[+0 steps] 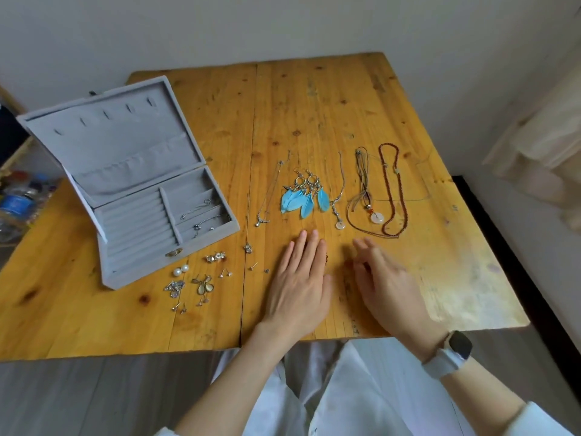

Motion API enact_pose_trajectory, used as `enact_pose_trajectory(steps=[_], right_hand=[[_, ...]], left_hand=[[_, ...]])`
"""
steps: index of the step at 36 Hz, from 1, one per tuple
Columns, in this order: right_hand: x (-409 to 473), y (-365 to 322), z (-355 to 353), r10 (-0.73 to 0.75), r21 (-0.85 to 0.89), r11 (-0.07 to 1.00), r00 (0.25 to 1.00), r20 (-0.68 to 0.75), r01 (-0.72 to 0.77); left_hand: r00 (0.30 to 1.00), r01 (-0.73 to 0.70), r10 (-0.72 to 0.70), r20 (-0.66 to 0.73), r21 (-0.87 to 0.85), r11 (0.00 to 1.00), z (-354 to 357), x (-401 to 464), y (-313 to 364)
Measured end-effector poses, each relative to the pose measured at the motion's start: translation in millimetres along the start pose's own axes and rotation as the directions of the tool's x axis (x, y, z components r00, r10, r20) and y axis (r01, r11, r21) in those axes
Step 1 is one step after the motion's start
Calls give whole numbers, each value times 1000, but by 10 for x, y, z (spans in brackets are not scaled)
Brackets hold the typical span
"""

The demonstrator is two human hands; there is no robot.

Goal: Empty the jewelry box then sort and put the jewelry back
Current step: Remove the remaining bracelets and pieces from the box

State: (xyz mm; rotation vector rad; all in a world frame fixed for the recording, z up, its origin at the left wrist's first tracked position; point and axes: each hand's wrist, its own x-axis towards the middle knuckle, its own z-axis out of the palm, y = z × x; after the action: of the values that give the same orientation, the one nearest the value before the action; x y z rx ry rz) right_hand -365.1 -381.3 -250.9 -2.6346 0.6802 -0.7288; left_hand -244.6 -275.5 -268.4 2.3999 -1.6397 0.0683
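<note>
A person is sitting at a wood table (314, 121) w/ both hands out over it. The left hand (300, 284) is lying flat, palm down, fingers straight, holding nothing. The right hand (385, 280) is hanging just above the table, a bit blurry, fingers loose & holding nothing. A watch (452, 354) is sitting on the right wrist. Something small & red is peeking out between the 2 hands, too hidden to tell what.

The gray box (132, 187) is sitting open at the left side of the table, lid (110, 136) leaning back. 2 thin chains (204, 212) are lying in its right-side slots & a ring (174, 253) is sitting in the front ring row.

In front of the box, on the table, small earrings are lying about: 2 pearls (181, 270), a flower one (203, 285), sparkly ones (215, 257) & tiny studs (225, 273).

Past the hands, long things are lying in a row: a thin chain (267, 196), blue feather earrings (303, 196), a silver necklace (338, 202), a cord necklace (366, 199) w/ a white round stone, & red beads (394, 190) at the far right
</note>
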Motion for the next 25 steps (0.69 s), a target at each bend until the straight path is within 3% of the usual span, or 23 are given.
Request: enact_pose_trajectory(steps=[5,13,16,21,25], right_hand=[[-89,58,110,-13,11,1000,986,163,12],[-43,66,86,-79,-136,982,946,315,127],[-25,48,46,-66,37,998,967,245,59],[246,-203,-40,8,267,964,1000,20,-13],[576,-562,33,52,346,936,998,40,-63]], left_hand=[[1000,22,-22,18,35,999,-19,11,4],[995,53,-55,89,22,998,-81,72,-14],[999,50,-48,26,-70,996,-141,60,-23],[952,91,-143,-272,-197,976,-339,61,-210],[888,250,-308,-342,-203,947,-559,73,-611]])
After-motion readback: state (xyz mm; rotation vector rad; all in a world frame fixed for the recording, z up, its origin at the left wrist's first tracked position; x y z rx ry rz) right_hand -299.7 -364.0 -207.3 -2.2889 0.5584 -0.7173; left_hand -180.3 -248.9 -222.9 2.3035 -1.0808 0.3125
